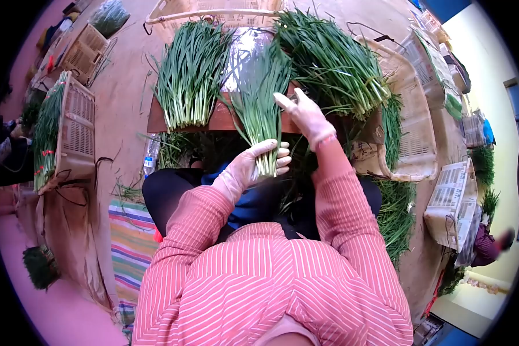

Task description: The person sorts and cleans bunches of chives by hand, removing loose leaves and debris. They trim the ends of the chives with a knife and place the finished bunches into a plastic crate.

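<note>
A bunch of garlic chives (pixel 263 112) is gripped near its pale stem ends by my gloved left hand (pixel 252 164), the fingers wrapped around it. Its green leaves point away from me over the wooden board (pixel 218 118). To the right of the leaves is my gloved right hand (pixel 307 114), fingers apart and nothing visible in them. On the board's left side lies a pile of chives (pixel 191 75) with stems toward me. A larger pile of chives (pixel 337 66) covers the right side. Between them, a shiny silver sheet (pixel 245 52) shows behind the held bunch.
Plastic crates stand around me: one beyond the board (pixel 213 17), one close on the right (pixel 412 130), and one on the left (pixel 78 127) with banded chives. A water bottle (pixel 151 154) stands by my left knee. Another person (pixel 489 247) is at far right.
</note>
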A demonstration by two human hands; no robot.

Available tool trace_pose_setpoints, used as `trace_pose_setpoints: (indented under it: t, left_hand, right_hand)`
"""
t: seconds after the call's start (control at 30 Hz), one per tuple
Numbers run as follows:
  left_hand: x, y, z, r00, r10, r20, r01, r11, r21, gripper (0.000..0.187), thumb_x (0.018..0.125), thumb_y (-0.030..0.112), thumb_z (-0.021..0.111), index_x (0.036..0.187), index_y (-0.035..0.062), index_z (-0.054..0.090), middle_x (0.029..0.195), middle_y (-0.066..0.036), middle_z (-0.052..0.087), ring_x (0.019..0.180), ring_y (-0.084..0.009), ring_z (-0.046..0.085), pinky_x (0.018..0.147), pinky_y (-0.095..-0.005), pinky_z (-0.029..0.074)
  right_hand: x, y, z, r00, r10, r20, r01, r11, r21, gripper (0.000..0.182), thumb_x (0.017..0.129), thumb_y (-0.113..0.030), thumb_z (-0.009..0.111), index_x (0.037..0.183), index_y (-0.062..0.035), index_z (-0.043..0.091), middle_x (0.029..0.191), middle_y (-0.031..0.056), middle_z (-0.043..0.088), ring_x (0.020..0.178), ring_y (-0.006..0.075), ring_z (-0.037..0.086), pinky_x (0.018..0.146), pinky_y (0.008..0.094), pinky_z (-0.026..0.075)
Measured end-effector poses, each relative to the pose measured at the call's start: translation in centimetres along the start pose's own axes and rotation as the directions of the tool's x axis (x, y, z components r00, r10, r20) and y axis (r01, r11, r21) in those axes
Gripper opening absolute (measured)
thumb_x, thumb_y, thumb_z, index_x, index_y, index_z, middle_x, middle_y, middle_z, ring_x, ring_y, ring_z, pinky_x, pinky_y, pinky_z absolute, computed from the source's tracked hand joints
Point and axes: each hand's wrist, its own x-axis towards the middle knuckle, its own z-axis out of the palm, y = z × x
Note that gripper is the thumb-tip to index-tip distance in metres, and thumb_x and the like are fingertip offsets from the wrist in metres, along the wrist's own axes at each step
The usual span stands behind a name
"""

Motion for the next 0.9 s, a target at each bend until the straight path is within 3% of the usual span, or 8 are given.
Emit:
trace_pose_setpoints:
  t: [0.03,0.17,0.3,0.4,0.43,0.57,0.7,0.9]
  left_hand:
    - [0.3,-0.1,-0.9,0.999,0.010,-0.036,-0.010,1.000,-0.009,0.041,0.093,0.023,0.054,0.125,-0.0026,0.049,0.105,-0.015,0.064,0.095,-0.0262,0.063,0.085,-0.0428,0.051]
    - [1.0,-0.3,-1.8,0.988,-0.017,0.154,0.040,0.989,-0.146,0.037,0.094,0.020,0.052,0.124,-0.0015,0.051,0.111,-0.017,0.062,0.100,-0.0273,0.062,0.088,-0.0439,0.051]
    - [1.4,-0.8,-2.7,0.975,0.016,0.220,0.041,0.967,-0.251,0.033,0.096,0.020,0.051,0.123,0.0015,0.052,0.107,-0.012,0.062,0.095,-0.0241,0.064,0.083,-0.0396,0.054]
    - [0.6,-1.0,-1.7,0.986,-0.025,0.163,0.032,0.999,-0.039,0.038,0.096,0.022,0.050,0.128,0.0020,0.049,0.088,-0.003,0.060,0.072,-0.0137,0.059,0.065,-0.0296,0.052]
    - [0.2,-1.3,-1.1,0.996,-0.013,0.092,0.013,1.000,0.002,0.038,0.096,0.021,0.051,0.129,0.0025,0.048,0.082,0.000,0.057,0.068,-0.0119,0.056,0.063,-0.0274,0.050]
    - [-0.9,-1.7,-0.4,0.997,0.008,0.072,-0.011,0.999,0.035,0.028,0.094,0.024,0.054,0.114,0.0042,0.054,0.080,0.000,0.055,0.065,-0.0100,0.053,0.062,-0.0255,0.048]
    - [-2.5,-1.7,1.0,0.999,0.007,-0.053,0.002,0.986,0.165,0.017,0.091,0.025,0.057,0.096,0.0089,0.054,0.077,0.001,0.053,0.065,-0.0090,0.052,0.061,-0.0239,0.045]
    - [-4.0,-1.6,2.6,1.000,-0.019,-0.012,0.021,0.981,0.192,0.033,0.086,0.019,0.060,0.115,0.0035,0.055,0.076,0.001,0.053,0.064,-0.0079,0.048,0.062,-0.0215,0.042]
  right_hand:
    - [-0.3,2.5,1.2,0.974,-0.129,-0.187,0.111,0.988,-0.108,0.066,0.083,-0.042,0.065,0.128,0.0017,0.047,0.117,0.0236,0.059,0.109,0.0355,0.056,0.095,0.0389,0.042]
    - [-7.9,2.7,1.8,0.747,-0.606,-0.274,0.538,0.793,-0.285,0.052,0.081,-0.031,0.066,0.120,0.0012,0.055,0.108,0.0184,0.062,0.101,0.0328,0.059,0.090,0.0400,0.044]
    - [-11.2,3.3,3.0,0.687,-0.714,-0.136,0.647,0.686,-0.332,0.041,0.080,-0.017,0.067,0.116,0.0011,0.057,0.105,0.0146,0.061,0.096,0.0294,0.059,0.085,0.0378,0.046]
    - [-10.9,4.7,3.5,0.884,-0.382,-0.269,0.382,0.922,-0.055,0.051,0.082,-0.018,0.070,0.125,0.0026,0.052,0.118,0.0169,0.058,0.108,0.0254,0.057,0.094,0.0335,0.044]
    - [-10.2,5.3,4.0,0.956,-0.203,-0.211,0.266,0.905,0.333,0.058,0.082,-0.019,0.070,0.128,0.0070,0.046,0.124,0.0187,0.056,0.112,0.0231,0.056,0.095,0.0316,0.043]
    - [-8.1,4.3,3.0,0.946,-0.097,0.309,-0.102,0.818,0.567,0.052,0.085,-0.025,0.068,0.124,0.0022,0.049,0.103,0.0042,0.060,0.090,0.0101,0.055,0.081,0.0248,0.045]
    - [-7.2,3.4,3.8,0.931,-0.051,0.361,-0.174,0.808,0.563,0.048,0.085,-0.022,0.068,0.123,-0.0006,0.050,0.101,0.0020,0.061,0.086,0.0081,0.055,0.078,0.0234,0.045]
    - [-5.2,1.2,2.6,0.983,-0.170,0.074,0.066,0.691,0.720,0.046,0.087,-0.010,0.064,0.128,0.0029,0.046,0.113,0.0068,0.061,0.097,0.0126,0.059,0.086,0.0256,0.046]
